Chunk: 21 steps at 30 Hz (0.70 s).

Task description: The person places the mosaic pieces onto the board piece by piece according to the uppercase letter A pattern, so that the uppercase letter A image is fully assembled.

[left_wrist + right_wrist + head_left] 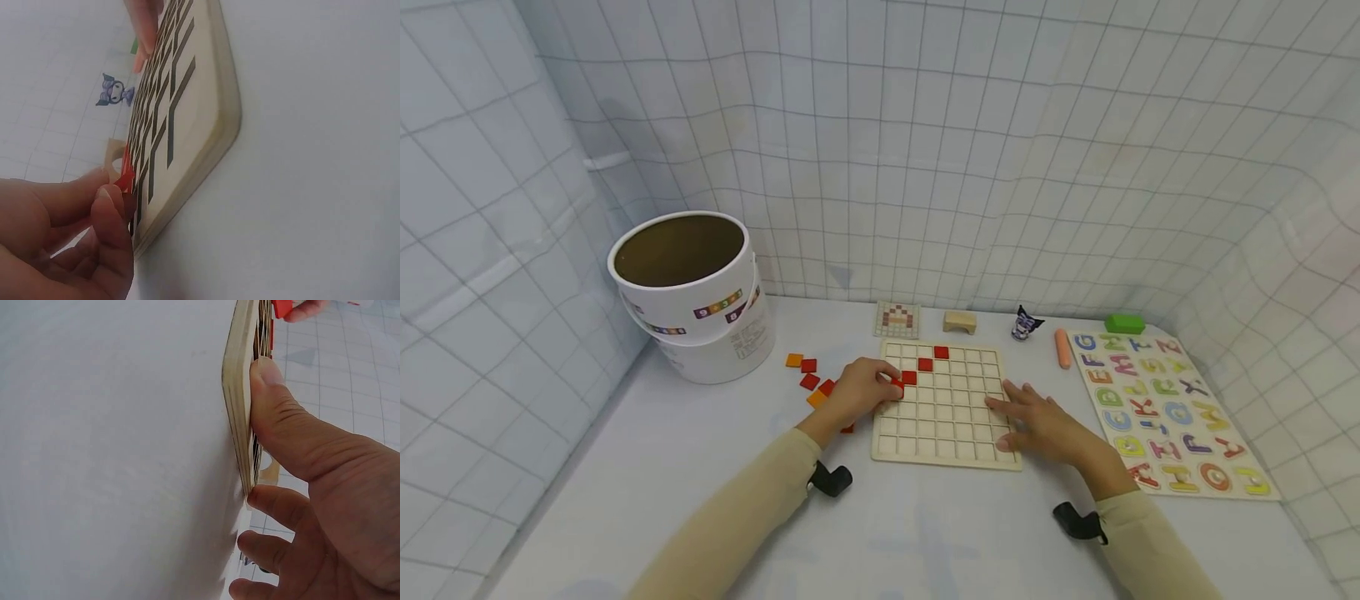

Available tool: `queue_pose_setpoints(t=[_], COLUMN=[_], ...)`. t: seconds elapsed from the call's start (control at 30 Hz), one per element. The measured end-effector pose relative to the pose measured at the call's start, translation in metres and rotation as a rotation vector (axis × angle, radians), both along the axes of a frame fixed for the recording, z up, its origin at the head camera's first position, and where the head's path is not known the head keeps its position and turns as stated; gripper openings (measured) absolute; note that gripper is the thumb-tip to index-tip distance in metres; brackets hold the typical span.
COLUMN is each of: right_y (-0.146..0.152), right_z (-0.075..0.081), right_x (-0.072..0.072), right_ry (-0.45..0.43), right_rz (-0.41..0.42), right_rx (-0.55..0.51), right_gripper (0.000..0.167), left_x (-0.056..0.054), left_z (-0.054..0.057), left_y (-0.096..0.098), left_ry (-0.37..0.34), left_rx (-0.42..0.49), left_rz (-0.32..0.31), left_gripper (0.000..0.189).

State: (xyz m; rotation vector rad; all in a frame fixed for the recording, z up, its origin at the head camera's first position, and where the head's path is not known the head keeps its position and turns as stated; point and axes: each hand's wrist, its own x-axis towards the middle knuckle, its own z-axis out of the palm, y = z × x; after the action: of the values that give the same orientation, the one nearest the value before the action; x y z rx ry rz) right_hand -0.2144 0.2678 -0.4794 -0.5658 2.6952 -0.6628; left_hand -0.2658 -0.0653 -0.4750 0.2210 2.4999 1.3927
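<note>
A wooden grid board (pixel 955 433) lies flat on the table. Three red square tiles, one of them a red tile (pixel 925 364), sit in its cells along a diagonal in the upper left part. My left hand (pixel 857 390) pinches another red tile (pixel 126 181) between thumb and fingertips, tilted, at the left side of the grid below the lowest placed tile. On the board's right edge rests my right hand (pixel 1041 423), its fingers spread and the thumb on the surface. Loose red and orange tiles (pixel 808 365) lie beside my left hand, some partly hidden by it.
A white bucket (pixel 722 333) stands at the back left. Behind the board are a small pattern card (pixel 897 320), a wooden arch block (pixel 959 322) and a figurine (pixel 1022 323). Rightward lie an orange stick (pixel 1062 348), a green block (pixel 1124 323) and an alphabet puzzle board (pixel 1213 446).
</note>
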Motion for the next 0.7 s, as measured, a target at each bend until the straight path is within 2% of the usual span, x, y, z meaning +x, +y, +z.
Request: queue_pose_setpoints(t=[0.13,0.27,0.47,0.7], right_y=[-0.002,-0.002,-0.001,-0.001], right_z=[0.000,0.001,0.000,0.001], right_x=[0.000,0.000,0.000,0.000], right_ry=[-0.003,-0.006,-0.005,0.007], right_rz=[-0.006,-0.011,-0.009,0.005], right_rx=[-0.003,-0.002,0.008,0.021], right_gripper=[0.076,0.076,0.076,0.076], left_x=[0.001,0.001,0.001,0.002], left_z=[-0.002,-0.003,-0.005,-0.002], left_y=[0.006,0.011,0.013,0.012], left_ry=[0.082,0.149,0.165,0.168], left_rx=[-0.099,-0.164,-0.201,-0.241], left_rz=[-0.043,-0.055,-0.056,-0.101], left_gripper=[0.023,0.022,0.023,0.027])
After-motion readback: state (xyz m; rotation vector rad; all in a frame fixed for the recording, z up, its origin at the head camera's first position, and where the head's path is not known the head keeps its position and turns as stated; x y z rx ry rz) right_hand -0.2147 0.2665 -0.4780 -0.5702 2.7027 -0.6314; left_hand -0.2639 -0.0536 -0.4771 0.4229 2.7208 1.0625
